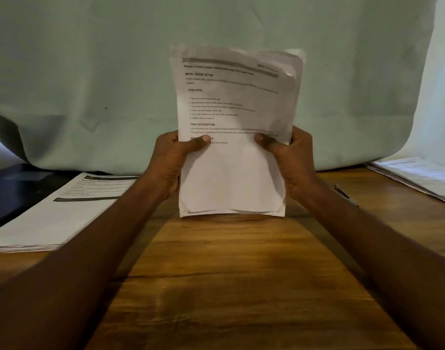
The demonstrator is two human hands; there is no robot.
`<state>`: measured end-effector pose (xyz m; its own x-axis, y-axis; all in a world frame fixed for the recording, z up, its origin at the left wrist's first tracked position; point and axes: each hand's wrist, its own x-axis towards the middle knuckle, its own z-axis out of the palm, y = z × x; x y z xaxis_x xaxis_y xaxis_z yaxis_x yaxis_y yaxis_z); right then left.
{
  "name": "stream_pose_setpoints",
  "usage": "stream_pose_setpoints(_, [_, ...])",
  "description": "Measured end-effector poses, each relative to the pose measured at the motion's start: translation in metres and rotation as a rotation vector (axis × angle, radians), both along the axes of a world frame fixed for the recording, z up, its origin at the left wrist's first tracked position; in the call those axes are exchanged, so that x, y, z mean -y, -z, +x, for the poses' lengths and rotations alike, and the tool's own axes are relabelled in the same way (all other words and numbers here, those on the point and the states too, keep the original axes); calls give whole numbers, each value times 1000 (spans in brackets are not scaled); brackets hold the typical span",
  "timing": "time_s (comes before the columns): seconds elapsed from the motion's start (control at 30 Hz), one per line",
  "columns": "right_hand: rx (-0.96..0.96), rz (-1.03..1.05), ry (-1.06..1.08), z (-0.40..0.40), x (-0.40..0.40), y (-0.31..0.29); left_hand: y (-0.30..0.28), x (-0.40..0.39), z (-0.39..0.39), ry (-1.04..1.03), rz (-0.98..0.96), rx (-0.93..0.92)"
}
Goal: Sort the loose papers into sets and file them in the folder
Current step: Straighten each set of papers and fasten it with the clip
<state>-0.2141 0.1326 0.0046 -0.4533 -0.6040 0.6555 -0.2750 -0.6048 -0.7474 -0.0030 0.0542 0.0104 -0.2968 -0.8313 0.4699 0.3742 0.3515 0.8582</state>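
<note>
Seen from 1 wide-angle camera worn on the person's head, looking forward and down along both forearms. The left hand (pixel 171 161) and right hand (pixel 293 160) sit mid-frame at arm's reach, holding the upright sheaf of papers (pixel 232 127). The wooden table (pixel 229 274) fills the near foreground; a pale green cloth backdrop (pixel 90 72) closes the far view.

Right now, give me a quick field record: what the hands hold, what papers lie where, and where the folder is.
held: paper stack, upright, bottom edge on wooden table
left hand: grips stack's left edge, thumb in front
right hand: grips stack's right edge, thumb in front
left pile: flat on table
right pile: flat, far right
folder: dark item under left pile, likely it
backdrop: green cloth
</note>
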Motion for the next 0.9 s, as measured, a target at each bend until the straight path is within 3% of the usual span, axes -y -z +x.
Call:
stream_pose_setpoints(0.17, [62, -43, -86, 11, -3, -6, -6, -4, -6, -156, -154, -106])
stream_pose_setpoints(0.23, [90, 9, -109, 13, -2, -3, 0, -3, -9, -152, -143, -35])
stream_pose_setpoints(0.33, [-24, 103, -34, 16, -1, 3, 12, -2, -12, -222, -157, 120])
stream_pose_setpoints(0.53, [-130, -69, 85, 22, -9, -15, -1, -8, -14, -352, -302, 150])
stream_pose_setpoints(0.7, [-203, 204, 87, 10, 3, 3, 22, 0, -19, -346, -162, 321])
stream_pose_setpoints(0.9, [-163, 189, 101, 11, 5, 5, 24, -1, -20, -290, -133, 231])
